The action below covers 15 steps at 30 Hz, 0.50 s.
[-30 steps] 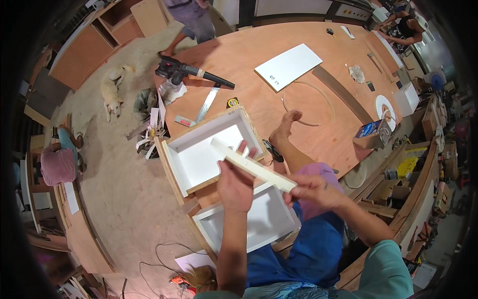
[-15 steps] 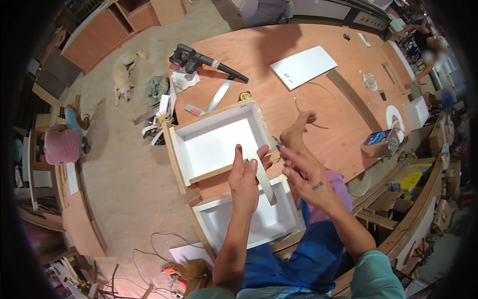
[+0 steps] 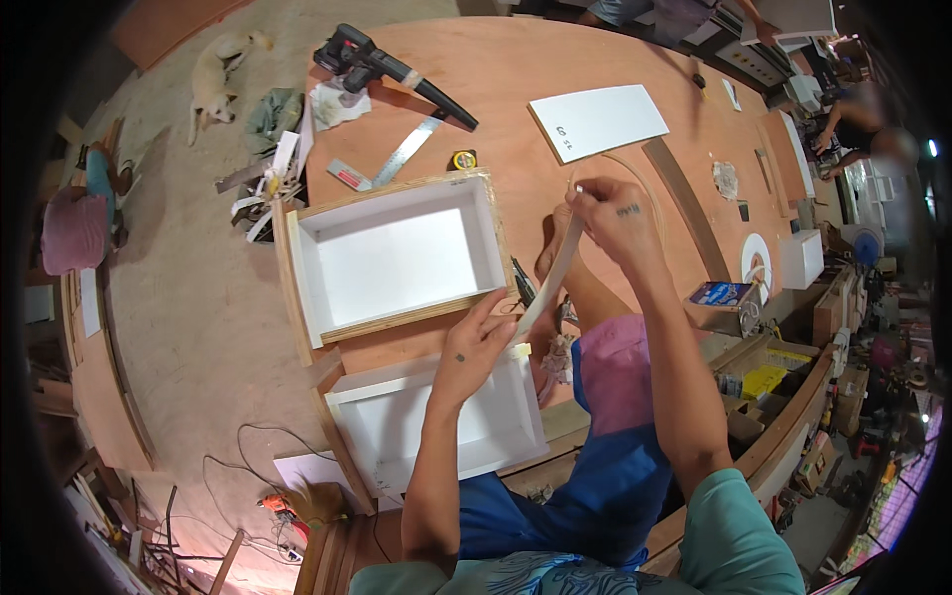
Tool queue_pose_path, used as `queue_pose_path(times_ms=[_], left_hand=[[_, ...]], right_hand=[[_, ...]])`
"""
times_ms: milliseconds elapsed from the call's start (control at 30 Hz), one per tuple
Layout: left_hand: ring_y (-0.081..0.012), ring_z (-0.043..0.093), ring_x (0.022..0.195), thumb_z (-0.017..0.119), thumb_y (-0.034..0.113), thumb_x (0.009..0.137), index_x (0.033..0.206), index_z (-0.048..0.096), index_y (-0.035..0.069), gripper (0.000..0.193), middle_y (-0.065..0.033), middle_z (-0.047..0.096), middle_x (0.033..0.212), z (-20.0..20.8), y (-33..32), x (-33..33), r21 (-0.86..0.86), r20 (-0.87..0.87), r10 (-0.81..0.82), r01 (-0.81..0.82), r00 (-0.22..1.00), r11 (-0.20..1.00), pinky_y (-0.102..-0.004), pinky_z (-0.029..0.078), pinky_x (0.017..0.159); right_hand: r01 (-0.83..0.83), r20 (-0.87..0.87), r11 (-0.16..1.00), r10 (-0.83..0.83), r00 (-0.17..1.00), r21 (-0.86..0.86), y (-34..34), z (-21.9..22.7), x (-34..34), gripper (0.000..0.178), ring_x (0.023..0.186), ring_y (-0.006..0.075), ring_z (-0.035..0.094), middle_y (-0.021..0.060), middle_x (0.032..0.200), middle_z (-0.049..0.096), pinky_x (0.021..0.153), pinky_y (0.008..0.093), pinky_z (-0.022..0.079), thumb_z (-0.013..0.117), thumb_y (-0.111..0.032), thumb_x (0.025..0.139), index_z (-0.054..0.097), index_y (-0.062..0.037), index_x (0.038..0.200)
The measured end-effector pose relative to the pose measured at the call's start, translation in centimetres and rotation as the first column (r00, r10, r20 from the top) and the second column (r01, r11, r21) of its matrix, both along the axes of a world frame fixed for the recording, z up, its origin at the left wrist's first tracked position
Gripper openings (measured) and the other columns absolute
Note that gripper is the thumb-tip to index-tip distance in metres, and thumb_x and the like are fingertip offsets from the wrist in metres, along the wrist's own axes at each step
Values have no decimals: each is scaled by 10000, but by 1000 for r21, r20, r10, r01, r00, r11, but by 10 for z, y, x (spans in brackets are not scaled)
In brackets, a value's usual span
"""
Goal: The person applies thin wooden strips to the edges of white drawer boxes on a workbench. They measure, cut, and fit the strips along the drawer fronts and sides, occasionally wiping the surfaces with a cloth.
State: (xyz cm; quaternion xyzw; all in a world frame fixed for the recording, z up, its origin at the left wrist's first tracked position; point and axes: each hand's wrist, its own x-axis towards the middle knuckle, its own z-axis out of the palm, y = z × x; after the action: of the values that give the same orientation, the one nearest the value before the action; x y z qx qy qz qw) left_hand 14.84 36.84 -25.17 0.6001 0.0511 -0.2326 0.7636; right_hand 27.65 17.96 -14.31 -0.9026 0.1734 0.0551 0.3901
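A thin, pale edging strip point(image 3: 557, 266) slants between my two hands. My right hand point(image 3: 619, 220) pinches its upper end. My left hand point(image 3: 474, 349) has its lower end between thumb and fingers, partly hidden. Beyond my left hand lies a wooden drawer box point(image 3: 397, 260) with a white inside. A second, white box point(image 3: 436, 416) sits nearer to me, under my left forearm. A dark, slim hand tool point(image 3: 523, 283) lies by the right corner of the far box, next to my bare foot.
On the plywood table point(image 3: 516, 69) are a cordless blower point(image 3: 397, 74), a metal square point(image 3: 407, 154), a tape measure point(image 3: 463, 160), a white panel point(image 3: 600, 121) and a brown strip point(image 3: 686, 208). A tin point(image 3: 722, 305) stands at right. A dog point(image 3: 212, 84) lies on the floor.
My right hand has moved up and away, and now grips the strip's upper end. The strip, earlier in my left hand alone, now stretches between both hands. The view has shifted.
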Motion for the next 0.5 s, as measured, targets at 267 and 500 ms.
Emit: queue_pose_path(times_ms=[267, 500], left_hand=[[-123, 612, 911, 654, 109, 892, 1248, 573, -10, 383, -76, 664, 1032, -52, -51, -32, -192, -319, 112, -180, 941, 965, -247, 490, 815], [-115, 605, 824, 664, 83, 877, 1083, 624, -23, 235, -57, 650, 963, -88, -86, -23, 1, -471, 280, -316, 836, 949, -235, 490, 744]], right_hand=[[-110, -86, 981, 97, 992, -162, -25, -48, 44, 341, 840, 276, 689, 208, 880, 699, 740, 352, 526, 649, -226, 799, 696, 37, 1011], [-420, -221, 908, 409, 885, -2, -34, -114, 96, 281, 666, 176, 631, 102, 779, 690, 595, 306, 501, 674, -217, 817, 703, 17, 971]])
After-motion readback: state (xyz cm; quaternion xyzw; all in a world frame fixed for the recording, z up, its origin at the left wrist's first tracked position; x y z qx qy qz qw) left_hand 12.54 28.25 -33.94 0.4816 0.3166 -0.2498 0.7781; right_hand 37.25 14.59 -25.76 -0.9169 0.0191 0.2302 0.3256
